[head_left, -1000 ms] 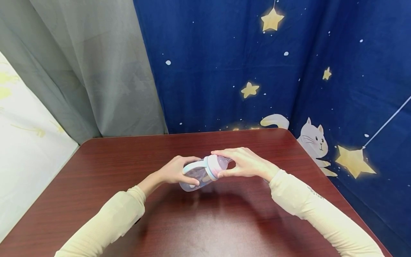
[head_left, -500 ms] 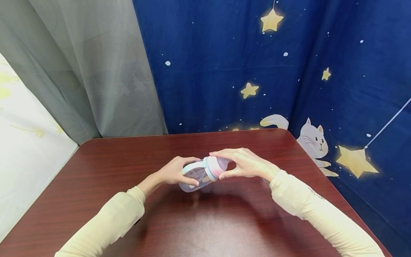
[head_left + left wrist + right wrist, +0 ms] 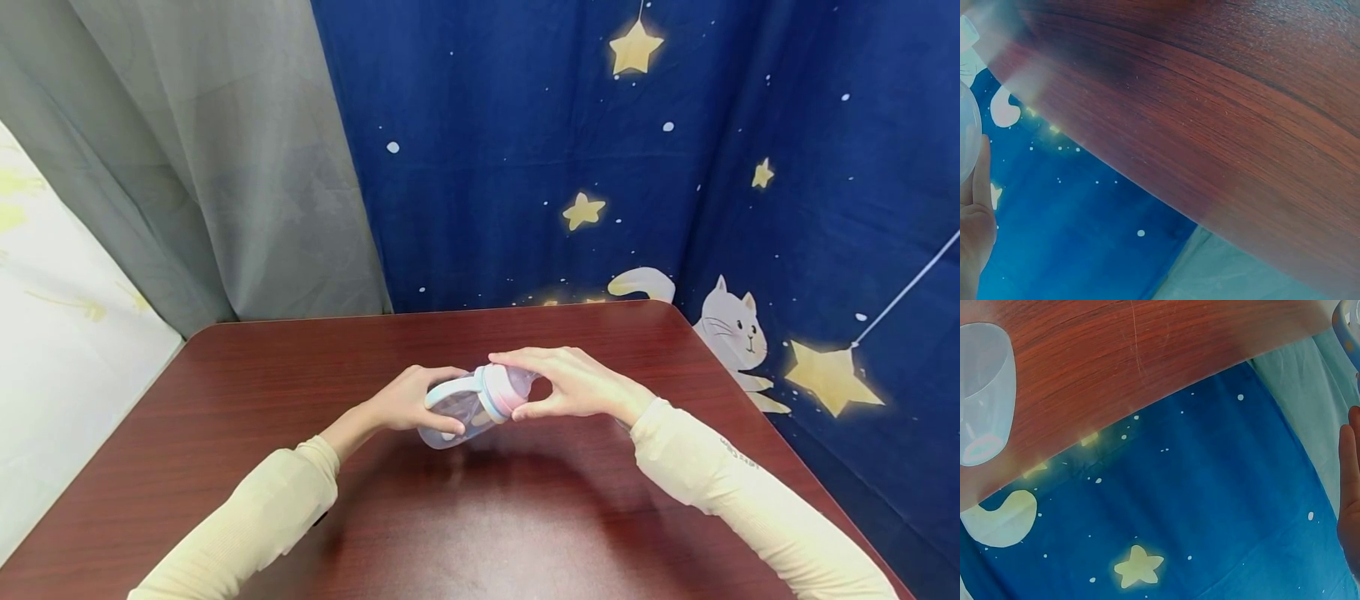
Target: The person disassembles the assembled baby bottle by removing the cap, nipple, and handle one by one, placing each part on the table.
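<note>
A clear baby bottle (image 3: 463, 410) lies tilted between both hands above the table, its teat end pointing up to the right. It has a white and pale blue handle (image 3: 453, 387) and a pink and white collar (image 3: 507, 388). My left hand (image 3: 408, 398) grips the body, with the thumb in front. Round the collar, my right hand (image 3: 576, 382) holds with fingertips on top and thumb below; it partly hides the teat. In the left wrist view, part of the bottle (image 3: 967, 128) shows above the left hand (image 3: 975, 228). The right hand (image 3: 1350, 481) shows at the right wrist view's edge.
A translucent cup-shaped piece (image 3: 986, 394) stands on the brown table (image 3: 1085, 356) in the right wrist view; in the head view the right wrist mostly hides it. A blue starry curtain (image 3: 480, 167) and a grey curtain (image 3: 247, 167) hang past the table's far edge.
Over the second, the right fingertips have shifted slightly left on the collar and the thumb a little right; more of the collar's pink part shows. The left hand keeps its place.
</note>
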### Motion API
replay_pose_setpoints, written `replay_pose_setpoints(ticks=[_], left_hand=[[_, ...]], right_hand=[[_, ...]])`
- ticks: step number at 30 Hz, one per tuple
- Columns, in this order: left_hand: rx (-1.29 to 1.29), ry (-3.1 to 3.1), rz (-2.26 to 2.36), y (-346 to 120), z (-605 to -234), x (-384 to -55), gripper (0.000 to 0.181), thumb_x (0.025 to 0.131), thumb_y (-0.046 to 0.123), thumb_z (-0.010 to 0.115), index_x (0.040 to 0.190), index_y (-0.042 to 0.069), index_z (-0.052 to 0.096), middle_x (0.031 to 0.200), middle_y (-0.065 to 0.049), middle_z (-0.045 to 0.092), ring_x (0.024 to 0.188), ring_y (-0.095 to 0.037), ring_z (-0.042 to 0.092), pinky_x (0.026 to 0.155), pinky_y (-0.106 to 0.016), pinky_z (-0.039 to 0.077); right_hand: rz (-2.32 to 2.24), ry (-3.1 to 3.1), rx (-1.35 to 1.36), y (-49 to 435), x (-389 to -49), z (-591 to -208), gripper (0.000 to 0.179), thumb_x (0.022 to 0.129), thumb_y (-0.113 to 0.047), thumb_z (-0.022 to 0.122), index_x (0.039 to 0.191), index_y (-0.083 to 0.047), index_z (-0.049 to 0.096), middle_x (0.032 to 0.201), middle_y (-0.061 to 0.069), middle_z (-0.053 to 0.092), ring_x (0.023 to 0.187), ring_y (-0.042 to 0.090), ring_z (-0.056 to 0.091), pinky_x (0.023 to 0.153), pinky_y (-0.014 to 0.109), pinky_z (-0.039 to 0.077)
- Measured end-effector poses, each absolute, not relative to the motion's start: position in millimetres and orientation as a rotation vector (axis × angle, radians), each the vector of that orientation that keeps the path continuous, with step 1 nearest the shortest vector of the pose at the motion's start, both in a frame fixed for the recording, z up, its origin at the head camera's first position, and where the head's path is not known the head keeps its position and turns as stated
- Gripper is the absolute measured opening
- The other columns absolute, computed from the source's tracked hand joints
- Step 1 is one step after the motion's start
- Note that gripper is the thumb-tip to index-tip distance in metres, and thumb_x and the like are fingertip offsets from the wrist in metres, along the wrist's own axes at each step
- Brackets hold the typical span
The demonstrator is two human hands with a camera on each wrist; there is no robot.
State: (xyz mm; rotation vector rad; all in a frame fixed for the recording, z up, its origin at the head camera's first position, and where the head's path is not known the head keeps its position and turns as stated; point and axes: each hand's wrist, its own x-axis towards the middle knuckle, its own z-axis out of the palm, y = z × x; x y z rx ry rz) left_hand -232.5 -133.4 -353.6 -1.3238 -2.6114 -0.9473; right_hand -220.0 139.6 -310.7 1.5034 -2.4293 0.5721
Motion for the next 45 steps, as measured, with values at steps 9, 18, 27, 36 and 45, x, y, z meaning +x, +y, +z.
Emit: replay_pose_setpoints(ticks=[9,18,27,36,45], left_hand=[[-1.316,-2.623,-0.966,-133.4,-352.0,-230.8,0.066,0.063,0.046,0.074,0.114,0.009,0.055,0.087,-0.002,0.063,0.073,-0.018,0.058,0.06,-0.025,0.044],[-1.3,-2.642,-0.965,-131.2,-348.7,-229.8,0.065,0.064,0.047,0.073,0.115,0.012,0.055,0.086,0.002,0.062,0.072,-0.014,0.056,0.06,-0.025,0.044],[-1.295,-2.646,-0.938,-130.4,-349.5,-230.6,0.066,0.063,0.048,0.073,0.115,0.012,0.055,0.086,0.006,0.061,0.071,-0.006,0.054,0.06,-0.024,0.044],[-1.302,-2.635,-0.908,-131.7,-351.3,-233.5,0.066,0.063,0.05,0.072,0.114,0.012,0.055,0.086,0.005,0.061,0.071,-0.005,0.053,0.061,-0.024,0.044],[-1.333,-2.621,-0.919,-133.4,-351.0,-235.9,0.064,0.063,0.047,0.073,0.113,0.011,0.055,0.087,0.006,0.061,0.072,-0.009,0.055,0.061,-0.023,0.044]], right_hand=[[0.521,-2.526,1.291,141.7,-215.5,-306.0,0.066,0.077,-0.058,0.054,0.133,-0.028,0.039,0.125,-0.007,0.047,0.102,0.005,0.05,0.079,0.031,0.043],[0.488,-2.589,1.258,139.0,-215.6,-308.7,0.065,0.077,-0.062,0.049,0.129,-0.023,0.045,0.124,-0.007,0.049,0.108,0.008,0.047,0.082,0.031,0.04],[0.503,-2.588,1.287,138.1,-217.2,-309.3,0.066,0.074,-0.063,0.051,0.127,-0.023,0.048,0.119,-0.007,0.052,0.102,0.006,0.05,0.079,0.028,0.042],[0.543,-2.55,1.378,138.4,-221.1,-310.4,0.066,0.075,-0.06,0.054,0.127,-0.019,0.048,0.12,-0.006,0.052,0.101,0.006,0.05,0.078,0.027,0.042],[0.612,-2.533,1.447,137.3,-221.6,-308.8,0.066,0.075,-0.054,0.06,0.13,-0.022,0.044,0.119,-0.007,0.051,0.101,0.005,0.049,0.077,0.027,0.042]])
